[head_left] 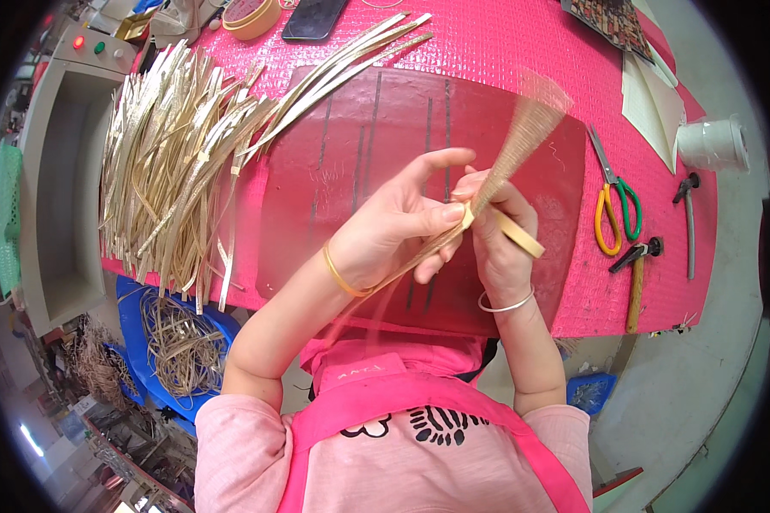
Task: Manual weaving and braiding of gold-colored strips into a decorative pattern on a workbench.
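Note:
My left hand (398, 222) pinches a thin gold strip (509, 154) between thumb and fingers, its index finger stretched out. One end of the strip is smeared into a fan by motion; the other trails down past my left wrist. A pale yellow piece of tape (468, 215) sits on the strip at the pinch. Close beside it, my right hand (506, 227) is closed round a narrow roll of yellow tape (520, 235), its fingers near the strip. Part of the roll is hidden by the hand. Beneath both hands lies a dark red mat (359, 111) with black lines.
Bundled gold strips (175, 171) heap at the left of the pink table (479, 43), some reaching over the mat. Scissors (612, 192), a hammer (637, 274) and another tool (689, 222) lie right. A phone (314, 19) lies at the back. A blue tub (133, 321) of loose strips stands below left.

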`<state>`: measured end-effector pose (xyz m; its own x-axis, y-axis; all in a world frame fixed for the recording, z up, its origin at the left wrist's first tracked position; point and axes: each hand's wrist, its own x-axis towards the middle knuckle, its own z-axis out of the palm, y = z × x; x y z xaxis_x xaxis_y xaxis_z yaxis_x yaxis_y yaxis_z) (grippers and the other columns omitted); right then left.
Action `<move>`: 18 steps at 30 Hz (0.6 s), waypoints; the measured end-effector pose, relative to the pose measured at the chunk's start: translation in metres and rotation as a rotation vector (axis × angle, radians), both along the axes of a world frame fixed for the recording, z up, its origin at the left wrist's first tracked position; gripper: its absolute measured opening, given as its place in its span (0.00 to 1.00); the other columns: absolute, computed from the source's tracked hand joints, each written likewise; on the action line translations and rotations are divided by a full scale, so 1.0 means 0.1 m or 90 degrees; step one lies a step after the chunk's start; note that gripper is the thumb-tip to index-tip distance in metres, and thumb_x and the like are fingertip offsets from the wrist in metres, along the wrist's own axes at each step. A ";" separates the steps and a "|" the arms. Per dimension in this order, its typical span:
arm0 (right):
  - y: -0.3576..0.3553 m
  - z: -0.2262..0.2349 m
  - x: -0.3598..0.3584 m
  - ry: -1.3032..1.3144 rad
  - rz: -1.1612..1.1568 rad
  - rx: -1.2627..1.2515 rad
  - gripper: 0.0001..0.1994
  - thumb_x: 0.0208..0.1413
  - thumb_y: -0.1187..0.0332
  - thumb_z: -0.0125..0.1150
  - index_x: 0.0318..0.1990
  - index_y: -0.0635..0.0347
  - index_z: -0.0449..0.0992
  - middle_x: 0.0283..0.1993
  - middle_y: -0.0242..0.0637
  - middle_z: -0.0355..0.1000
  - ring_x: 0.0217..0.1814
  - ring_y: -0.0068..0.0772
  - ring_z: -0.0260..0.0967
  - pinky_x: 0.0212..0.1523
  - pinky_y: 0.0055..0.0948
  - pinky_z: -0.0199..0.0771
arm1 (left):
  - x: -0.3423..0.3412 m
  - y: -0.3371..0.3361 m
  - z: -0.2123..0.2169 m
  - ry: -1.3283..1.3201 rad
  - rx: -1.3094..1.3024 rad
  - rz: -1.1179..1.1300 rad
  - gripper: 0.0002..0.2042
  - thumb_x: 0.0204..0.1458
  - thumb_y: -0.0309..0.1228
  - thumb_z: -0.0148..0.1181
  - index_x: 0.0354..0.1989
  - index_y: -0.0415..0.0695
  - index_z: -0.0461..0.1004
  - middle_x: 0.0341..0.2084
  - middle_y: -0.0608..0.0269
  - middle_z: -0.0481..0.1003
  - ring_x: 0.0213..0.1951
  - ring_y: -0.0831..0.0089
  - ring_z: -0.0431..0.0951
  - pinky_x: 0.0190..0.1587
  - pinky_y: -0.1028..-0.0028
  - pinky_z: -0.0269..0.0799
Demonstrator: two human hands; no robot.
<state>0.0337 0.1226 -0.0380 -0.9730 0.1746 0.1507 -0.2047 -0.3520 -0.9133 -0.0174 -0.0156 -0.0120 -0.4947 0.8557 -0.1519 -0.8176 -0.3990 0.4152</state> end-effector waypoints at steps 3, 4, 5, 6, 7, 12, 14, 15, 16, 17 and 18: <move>-0.02 0.14 0.01 -0.017 -0.035 0.007 0.03 0.47 0.74 0.54 0.29 0.63 0.68 0.30 0.30 0.65 0.34 0.18 0.61 0.35 0.17 0.60 | 0.07 0.04 0.10 0.313 -0.319 0.271 0.15 0.44 0.23 0.54 0.42 0.35 0.64 0.28 0.61 0.70 0.32 0.77 0.71 0.35 0.80 0.68; -0.03 0.18 0.00 -0.021 -0.056 0.056 0.03 0.46 0.74 0.54 0.28 0.62 0.68 0.29 0.30 0.65 0.34 0.18 0.61 0.36 0.17 0.60 | 0.09 0.00 0.16 0.358 -0.332 0.238 0.12 0.43 0.23 0.55 0.37 0.34 0.68 0.31 0.60 0.71 0.36 0.77 0.70 0.40 0.79 0.66; -0.05 0.20 0.01 -0.025 -0.074 0.105 0.03 0.46 0.74 0.54 0.27 0.62 0.67 0.29 0.29 0.65 0.34 0.18 0.60 0.37 0.18 0.59 | 0.12 0.05 0.13 0.305 -0.243 0.264 0.10 0.43 0.23 0.55 0.35 0.34 0.69 0.32 0.60 0.71 0.36 0.77 0.70 0.39 0.79 0.66; 0.02 0.13 0.04 -0.013 -0.081 0.286 0.04 0.47 0.74 0.53 0.30 0.62 0.65 0.29 0.29 0.64 0.37 0.19 0.60 0.39 0.19 0.58 | 0.12 0.02 0.14 0.301 -0.292 0.248 0.09 0.44 0.23 0.54 0.35 0.34 0.69 0.31 0.61 0.71 0.35 0.77 0.70 0.38 0.79 0.66; -0.01 0.16 0.07 -0.014 -0.080 0.285 0.04 0.47 0.74 0.53 0.30 0.62 0.65 0.29 0.29 0.64 0.37 0.19 0.60 0.39 0.19 0.58 | 0.09 0.00 0.19 0.296 -0.341 0.231 0.09 0.45 0.23 0.53 0.35 0.34 0.68 0.31 0.62 0.71 0.34 0.78 0.70 0.37 0.79 0.67; -0.02 0.11 0.15 0.037 -0.112 0.176 0.09 0.48 0.72 0.50 0.36 0.62 0.61 0.32 0.32 0.62 0.36 0.22 0.58 0.44 0.23 0.55 | 0.04 0.06 0.09 0.094 -0.163 0.143 0.08 0.47 0.25 0.51 0.36 0.36 0.66 0.28 0.62 0.70 0.30 0.78 0.71 0.34 0.81 0.68; -0.06 0.06 0.15 0.014 -0.119 0.115 0.09 0.48 0.73 0.50 0.37 0.62 0.60 0.34 0.32 0.61 0.36 0.21 0.59 0.44 0.22 0.56 | 0.04 0.08 0.02 0.002 -0.071 0.072 0.09 0.47 0.25 0.51 0.37 0.36 0.64 0.27 0.61 0.70 0.29 0.78 0.71 0.33 0.81 0.68; -0.09 0.07 0.14 0.013 -0.121 0.115 0.09 0.48 0.73 0.50 0.37 0.62 0.60 0.34 0.32 0.61 0.36 0.21 0.59 0.44 0.22 0.56 | 0.03 0.07 -0.02 0.002 -0.071 0.070 0.09 0.47 0.25 0.51 0.37 0.36 0.64 0.27 0.61 0.70 0.29 0.78 0.71 0.33 0.81 0.68; -0.11 0.08 0.13 -0.007 -0.117 0.053 0.09 0.48 0.74 0.50 0.36 0.62 0.60 0.34 0.32 0.61 0.35 0.21 0.59 0.42 0.21 0.57 | 0.02 0.07 -0.04 0.013 -0.042 0.066 0.09 0.47 0.25 0.51 0.36 0.37 0.64 0.27 0.61 0.70 0.30 0.78 0.71 0.33 0.81 0.68; -0.11 0.09 0.11 -0.025 -0.110 -0.010 0.09 0.48 0.74 0.51 0.36 0.62 0.60 0.33 0.31 0.61 0.35 0.20 0.58 0.41 0.20 0.58 | 0.00 0.06 -0.05 0.026 -0.014 0.064 0.09 0.47 0.25 0.51 0.36 0.37 0.64 0.28 0.62 0.70 0.30 0.78 0.71 0.33 0.81 0.68; -0.11 0.08 0.11 -0.038 -0.092 -0.045 0.10 0.48 0.74 0.52 0.36 0.61 0.59 0.32 0.31 0.60 0.35 0.18 0.58 0.37 0.17 0.60 | 0.01 0.07 -0.03 0.027 -0.014 0.064 0.09 0.47 0.25 0.51 0.36 0.37 0.64 0.28 0.62 0.70 0.30 0.78 0.71 0.33 0.81 0.68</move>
<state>0.0446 0.1119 -0.0296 -0.9442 0.3207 0.0755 -0.2032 -0.3865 -0.8996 -0.0166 -0.0089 -0.0147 -0.5844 0.7978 -0.1480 -0.7555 -0.4684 0.4579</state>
